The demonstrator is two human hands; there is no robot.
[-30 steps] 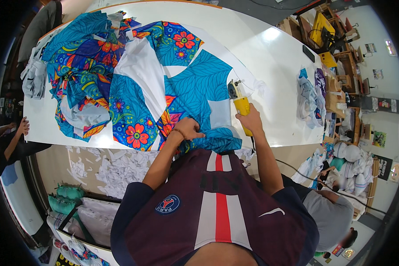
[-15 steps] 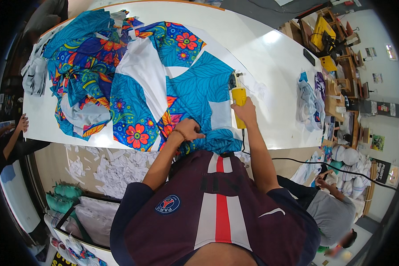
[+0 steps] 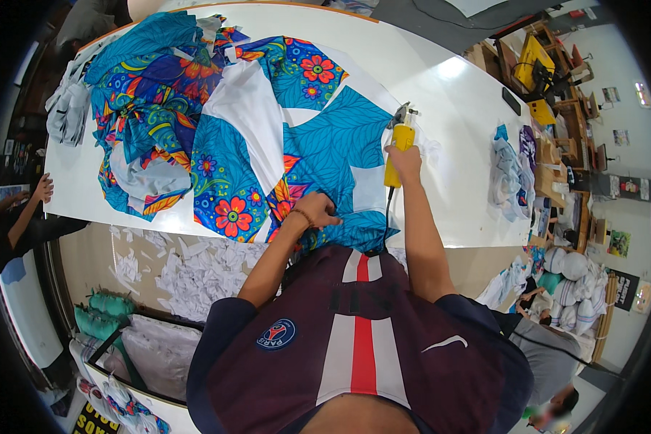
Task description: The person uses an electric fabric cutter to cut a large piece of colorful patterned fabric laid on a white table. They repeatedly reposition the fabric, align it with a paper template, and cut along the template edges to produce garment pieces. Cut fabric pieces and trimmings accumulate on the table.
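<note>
1. We look down on a workshop with a white table [image 3: 470, 130] across it and pale paper scraps [image 3: 210, 278] scattered on the floor below its near edge.
2. At the far left we see another person's hand [image 3: 45, 189] by the table's end, then a crumpled heap of floral fabric [image 3: 141, 119].
3. Next, the left hand [image 3: 317, 210] rests with curled fingers on the near part of a teal leaf-patterned fabric [image 3: 343, 130]; we cannot tell whether it pinches the cloth or only presses it.
4. To its right, well apart, the right hand [image 3: 406, 163] is wrapped around a yellow cutter [image 3: 402, 136] at the teal fabric's right edge. We judge that the blade could stray into the print if the cloth bunched or slid, since the left hand bears only on its near part. The black cord [image 3: 388, 210], running back toward the body, might snag and tug the tool askew.
5. The cutter's metal head points toward the table's far side; its long axis runs away from the wearer, leaning slightly right at the far end.
6. Furthest right, we find a pale cloth bundle [image 3: 508, 173] and a dark phone [image 3: 511, 101] beyond it.
</note>
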